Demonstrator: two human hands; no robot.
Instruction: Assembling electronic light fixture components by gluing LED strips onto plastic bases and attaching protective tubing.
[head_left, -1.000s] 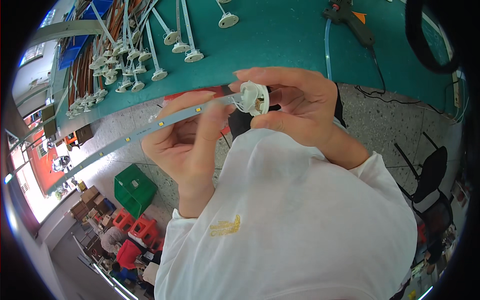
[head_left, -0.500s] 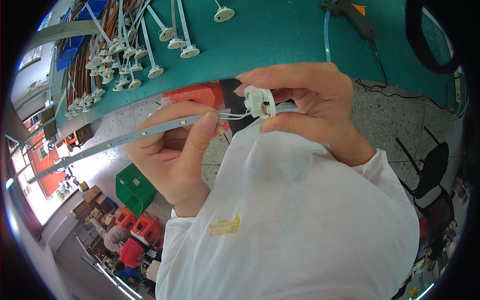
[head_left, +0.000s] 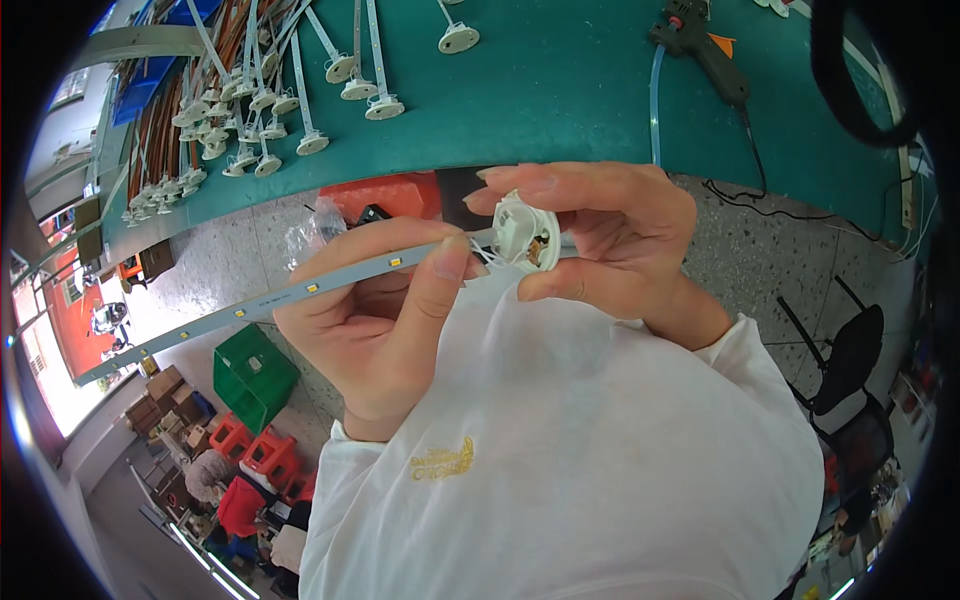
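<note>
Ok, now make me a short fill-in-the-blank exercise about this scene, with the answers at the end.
1. The left hand pinches a flat strip dotted with small ____ squares.
2. The round white cap is held in the ____ hand.
3. The open crate on the floor is coloured ____.
4. The glue gun lies on the bench, toward the picture's ____ side.

Missing words: yellow; right; green; right.

You have one left hand (head_left: 370,330) and one right hand (head_left: 632,235), one held LED strip (head_left: 275,299) with at least five yellow chips (head_left: 396,262), one held white end cap (head_left: 516,234), over a dozen other capped strips (head_left: 384,108), one glue gun (head_left: 712,60), one green crate (head_left: 255,378) and at least two red stools (head_left: 270,456)
</note>
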